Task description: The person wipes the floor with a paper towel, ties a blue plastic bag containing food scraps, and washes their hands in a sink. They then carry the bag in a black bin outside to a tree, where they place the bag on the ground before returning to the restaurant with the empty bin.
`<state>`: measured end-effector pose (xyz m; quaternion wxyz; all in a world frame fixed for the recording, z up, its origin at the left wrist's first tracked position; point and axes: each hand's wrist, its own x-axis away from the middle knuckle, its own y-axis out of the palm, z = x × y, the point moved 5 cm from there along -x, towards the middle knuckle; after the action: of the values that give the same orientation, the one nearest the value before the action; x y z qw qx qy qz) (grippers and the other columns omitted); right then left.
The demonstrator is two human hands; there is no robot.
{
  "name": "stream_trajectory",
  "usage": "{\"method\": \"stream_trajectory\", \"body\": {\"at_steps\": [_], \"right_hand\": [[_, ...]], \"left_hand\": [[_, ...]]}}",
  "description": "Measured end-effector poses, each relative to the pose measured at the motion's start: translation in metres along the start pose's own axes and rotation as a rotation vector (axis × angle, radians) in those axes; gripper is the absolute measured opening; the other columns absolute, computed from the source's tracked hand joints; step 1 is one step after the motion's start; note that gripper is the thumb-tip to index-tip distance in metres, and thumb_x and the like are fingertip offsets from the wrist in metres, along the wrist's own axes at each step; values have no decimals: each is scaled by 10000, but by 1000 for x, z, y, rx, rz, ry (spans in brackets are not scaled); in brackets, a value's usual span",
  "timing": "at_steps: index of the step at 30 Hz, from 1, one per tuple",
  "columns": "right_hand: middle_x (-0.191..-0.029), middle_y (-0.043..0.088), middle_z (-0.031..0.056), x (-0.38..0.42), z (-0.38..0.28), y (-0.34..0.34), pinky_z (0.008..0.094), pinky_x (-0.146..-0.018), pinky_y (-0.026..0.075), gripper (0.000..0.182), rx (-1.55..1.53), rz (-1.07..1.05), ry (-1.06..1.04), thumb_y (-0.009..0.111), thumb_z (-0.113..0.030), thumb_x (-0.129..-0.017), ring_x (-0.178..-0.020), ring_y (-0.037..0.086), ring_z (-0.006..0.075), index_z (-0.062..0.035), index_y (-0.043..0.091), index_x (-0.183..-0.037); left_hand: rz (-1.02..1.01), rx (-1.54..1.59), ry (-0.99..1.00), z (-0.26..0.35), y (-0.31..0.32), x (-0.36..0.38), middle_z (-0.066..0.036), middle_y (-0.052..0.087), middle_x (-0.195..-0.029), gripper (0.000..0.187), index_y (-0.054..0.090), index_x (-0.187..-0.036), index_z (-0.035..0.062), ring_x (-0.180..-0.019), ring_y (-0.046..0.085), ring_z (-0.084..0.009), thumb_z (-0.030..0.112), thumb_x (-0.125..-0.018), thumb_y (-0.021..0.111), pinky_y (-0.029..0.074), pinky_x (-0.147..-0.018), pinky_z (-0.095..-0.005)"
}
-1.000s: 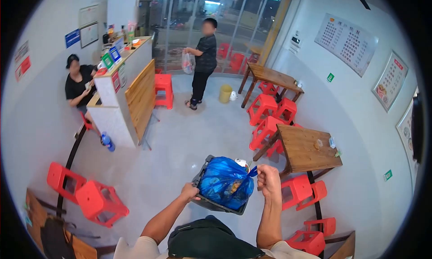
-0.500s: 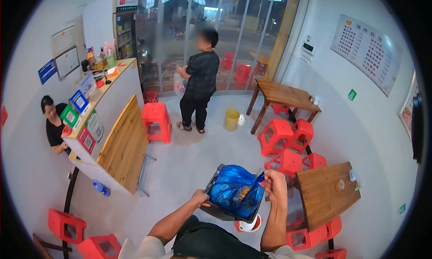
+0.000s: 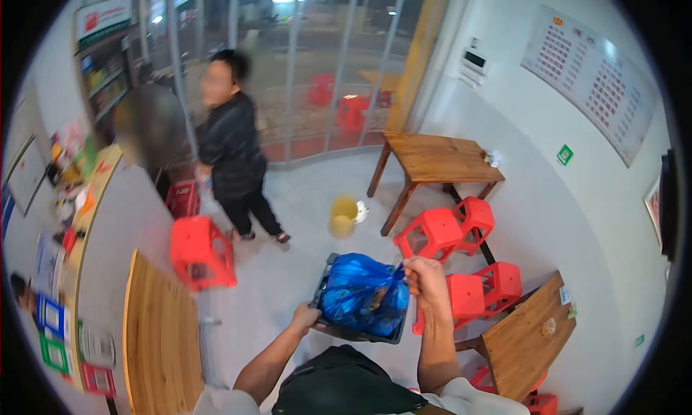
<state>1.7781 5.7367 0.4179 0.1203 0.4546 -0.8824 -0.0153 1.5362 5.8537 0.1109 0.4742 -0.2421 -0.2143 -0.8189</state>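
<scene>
In front of me a dark grey plastic crate [image 3: 367, 336] carries a full blue plastic bag [image 3: 360, 289]. My left hand [image 3: 305, 318] is closed on the crate's left edge. Gathered at the bag's right end is its neck, and my right hand [image 3: 428, 274] grips it in closed fingers. Something brownish shows through the thin blue film; what it is I cannot make out. A dark bag or apron [image 3: 342, 386] hangs against my front, below the crate.
Right of me stand wooden tables [image 3: 530, 336] with red plastic stools [image 3: 465, 300]. A yellow bin [image 3: 343, 216] is ahead on the floor. To the left are a counter [image 3: 119, 220], a folded wooden tabletop [image 3: 164, 336] and a red stool [image 3: 202, 251]. A person [image 3: 234, 152] stands near the glass front.
My view has shifted forward and to the right, so the counter and tabletop look nearer. The standing person has turned and appears further left. Both hands keep their holds.
</scene>
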Motion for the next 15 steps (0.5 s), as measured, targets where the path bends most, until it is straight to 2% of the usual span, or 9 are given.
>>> {"method": "stream_trajectory", "body": {"at_steps": [3,7,10,15], "right_hand": [[-487,388,-53,-105,-9,32,225,-366,202,227,-21,-21,14,643,-154,-807,-381,314,48,-73,550,-616],[-479,390,-50,-242,-17,72,241,-368,200,220,-83,-139,-6,637,-151,-814,-381,325,52,-69,568,-622],[-489,389,-53,-338,-37,110,249,-371,192,213,-49,-185,-9,630,-151,-817,-387,312,50,-71,574,-628],[-483,366,-54,-487,-56,187,263,-382,153,212,-9,-289,56,621,-162,-808,-395,288,47,-76,565,-622]], "left_hand": [[13,-26,10,73,-22,-84,-182,632,-897,391,559,-1127,-109,-689,685,-331,-97,-739,520,625,-526,-396],[103,16,-19,137,-53,-182,-212,624,-917,441,508,-1163,-140,-660,680,-350,-113,-723,508,626,-522,-403],[86,64,24,192,-72,-253,-213,613,-921,462,478,-1178,-153,-623,670,-354,-124,-718,493,631,-534,-418],[192,101,53,277,-108,-342,-187,605,-907,414,498,-1139,-133,-671,671,-346,-125,-726,476,632,-528,-440]]}}
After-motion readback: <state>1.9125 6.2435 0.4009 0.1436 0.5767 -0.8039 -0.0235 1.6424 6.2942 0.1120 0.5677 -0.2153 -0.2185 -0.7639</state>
